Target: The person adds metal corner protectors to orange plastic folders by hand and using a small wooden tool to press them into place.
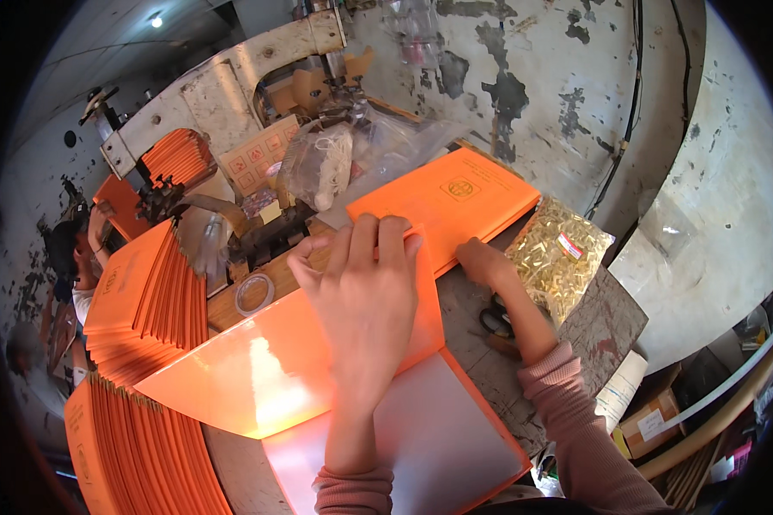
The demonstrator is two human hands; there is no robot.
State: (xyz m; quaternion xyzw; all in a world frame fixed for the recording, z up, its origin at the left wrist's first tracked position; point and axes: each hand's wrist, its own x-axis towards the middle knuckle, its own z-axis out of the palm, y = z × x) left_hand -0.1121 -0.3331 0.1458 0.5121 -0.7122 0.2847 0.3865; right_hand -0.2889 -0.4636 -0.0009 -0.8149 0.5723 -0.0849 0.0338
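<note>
Under our left hand (365, 287), fingers spread flat and gripping nothing, lies the open orange folder (275, 369); we press near its far edge so the glossy cover stays down on the worktop (610, 313). Our right hand (483, 262) rests just beyond, fingers curled against the edge of a closed orange folder (451, 206), steadying it. Beside that sits a bag of brass fittings (554, 257), near for reaching. Finished folders (150, 296) stand fanned at our left.
</note>
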